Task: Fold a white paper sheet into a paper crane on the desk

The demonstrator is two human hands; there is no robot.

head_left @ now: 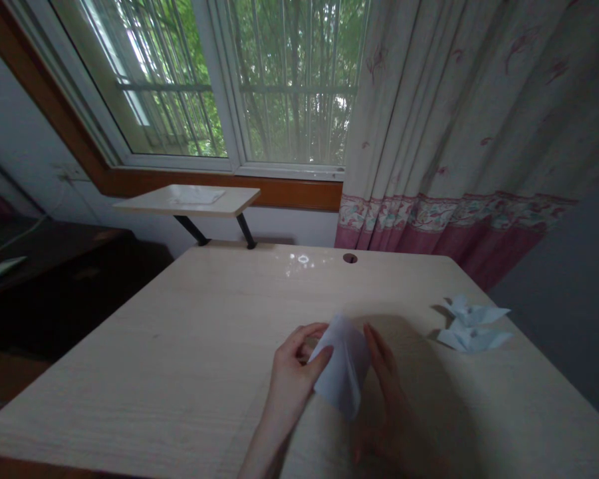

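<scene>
Paper [340, 366] at risk of a stray crease or tear, probably from too hard a pinch or an uneven pull at the fold. Positioned over the desk [169, 339], between both hands: pinched between thumb and fingers of the left hand [294, 366], just beside fingers of the right hand [386, 379]; can't tell whether gripped there.

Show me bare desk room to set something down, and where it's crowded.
Widest: the desk left of the left hand, in front of the raised shelf. Another bare strip lies between the held paper and the round hole. Crowded: around the right hand and near the right edge, where two folded papers sit.
</scene>
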